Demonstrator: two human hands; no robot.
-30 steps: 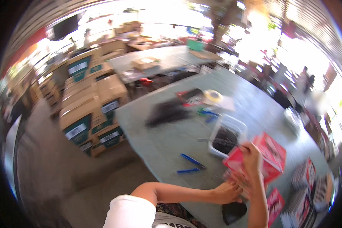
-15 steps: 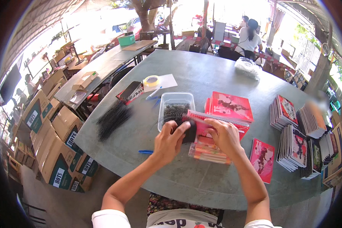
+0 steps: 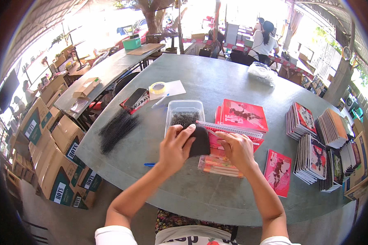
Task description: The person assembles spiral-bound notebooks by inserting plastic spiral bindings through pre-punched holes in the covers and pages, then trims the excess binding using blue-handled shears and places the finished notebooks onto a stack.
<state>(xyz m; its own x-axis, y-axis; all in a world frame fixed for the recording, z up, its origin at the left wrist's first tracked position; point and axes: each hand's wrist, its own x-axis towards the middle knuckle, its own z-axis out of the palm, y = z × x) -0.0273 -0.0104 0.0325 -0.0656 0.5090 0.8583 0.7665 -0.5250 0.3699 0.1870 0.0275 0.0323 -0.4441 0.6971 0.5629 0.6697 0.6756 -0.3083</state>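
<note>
My left hand (image 3: 173, 149) grips a black flat piece with a rounded end (image 3: 200, 143), beside the clear plastic tub (image 3: 166, 118). Small black wire pieces (image 3: 185, 118) lie inside the tub. My right hand (image 3: 236, 148) is closed in a pinch at the left part of a red notebook (image 3: 255, 141) with a row of holes or rings along its far edge. A short pale thing shows at its fingertips, too small to name. Behind stands a stack of red notebooks (image 3: 245, 114). Orange-and-red booklets or sheets (image 3: 218, 165) lie under my right hand.
A heap of black wire coils (image 3: 116, 131) lies left, near a phone (image 3: 137, 99), a tape roll (image 3: 158, 87) and pens (image 3: 160, 101). Right are a single red notebook (image 3: 278, 171) and stacked spiral notebooks (image 3: 308, 157). Cardboard boxes (image 3: 59, 167) stand left; a person (image 3: 262, 45) sits beyond.
My left hand has turned the black piece so that more of its face shows. My right hand has stayed pinched near the notebook's edge. The whole view has shifted slightly.
</note>
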